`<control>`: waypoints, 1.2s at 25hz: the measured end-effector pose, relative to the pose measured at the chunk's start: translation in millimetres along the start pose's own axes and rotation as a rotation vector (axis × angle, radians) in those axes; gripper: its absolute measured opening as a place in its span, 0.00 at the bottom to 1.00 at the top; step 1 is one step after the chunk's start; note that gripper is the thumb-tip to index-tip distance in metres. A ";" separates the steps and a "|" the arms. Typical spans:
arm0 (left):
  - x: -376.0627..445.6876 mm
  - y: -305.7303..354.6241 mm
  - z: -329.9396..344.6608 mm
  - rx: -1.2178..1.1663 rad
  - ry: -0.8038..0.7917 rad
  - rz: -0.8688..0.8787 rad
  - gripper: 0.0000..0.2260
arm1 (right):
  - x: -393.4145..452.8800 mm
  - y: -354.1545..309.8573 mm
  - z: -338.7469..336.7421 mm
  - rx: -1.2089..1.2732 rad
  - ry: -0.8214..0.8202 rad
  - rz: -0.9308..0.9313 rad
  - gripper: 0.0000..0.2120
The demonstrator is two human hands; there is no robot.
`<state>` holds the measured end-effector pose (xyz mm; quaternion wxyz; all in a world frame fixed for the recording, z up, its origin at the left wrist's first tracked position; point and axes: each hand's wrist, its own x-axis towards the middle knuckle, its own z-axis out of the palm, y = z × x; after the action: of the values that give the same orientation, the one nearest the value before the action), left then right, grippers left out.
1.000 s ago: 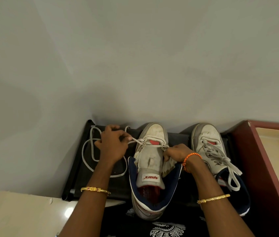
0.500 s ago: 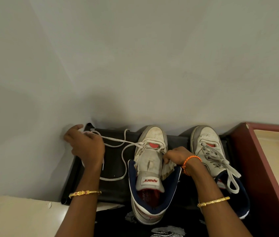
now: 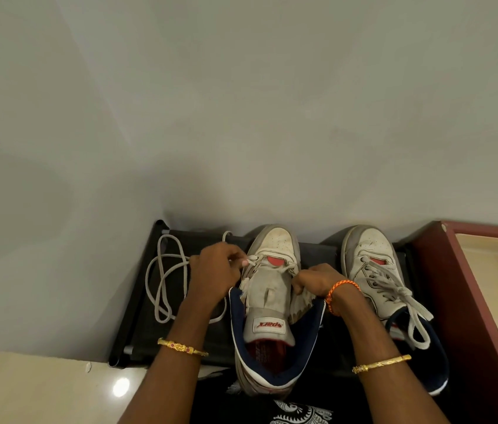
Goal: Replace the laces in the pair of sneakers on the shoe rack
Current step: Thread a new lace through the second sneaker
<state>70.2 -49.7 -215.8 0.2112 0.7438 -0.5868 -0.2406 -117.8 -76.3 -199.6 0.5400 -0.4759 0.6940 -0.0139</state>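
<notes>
White lace (image 3: 166,280) pinched by left hand (image 3: 215,270); right hand (image 3: 318,281) grips sneaker (image 3: 269,304).

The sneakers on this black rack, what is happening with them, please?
A person is working on the lace of the left sneaker. The left hand pinches the lace near the front eyelets, and most of the lace lies loose on the black rack. The right hand grips the sneaker's side and steadies it. The right sneaker stands beside it, fully laced and tied.
</notes>
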 end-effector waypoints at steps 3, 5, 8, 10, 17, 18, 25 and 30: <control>-3.1 -5.7 -11.3 -0.160 0.224 -0.141 0.05 | -0.5 0.7 -0.2 0.001 0.007 0.005 0.06; -2.6 -7.0 -12.7 -0.249 0.223 -0.235 0.03 | -0.5 1.1 0.0 -0.002 0.016 0.006 0.05; -1.4 -5.0 -8.4 -0.350 0.168 -0.339 0.03 | -1.8 1.1 -1.6 -0.001 0.020 0.014 0.03; 0.1 -7.7 -8.6 -0.309 0.041 -0.430 0.04 | -3.1 1.4 -3.7 -0.015 0.012 0.003 0.03; 3.1 20.5 -11.3 -0.961 -0.329 -0.738 0.23 | -1.1 1.4 -6.5 -0.039 -0.008 -0.126 0.10; 3.7 25.9 -10.2 -1.143 -0.263 -0.738 0.22 | -2.1 1.6 -6.3 -0.055 -0.009 -0.138 0.12; -15.8 69.4 -64.3 -0.719 -0.127 -0.016 0.13 | -32.8 -19.2 -4.5 0.059 0.339 -0.750 0.16; -42.8 92.2 -102.7 -0.565 -0.206 0.290 0.13 | -81.9 -49.9 -10.4 0.122 0.116 -1.124 0.15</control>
<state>52.9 -25.2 -74.4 0.3805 0.5365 -0.6148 -0.4352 -96.5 -53.4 -108.4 0.4374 -0.7384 0.3606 -0.3653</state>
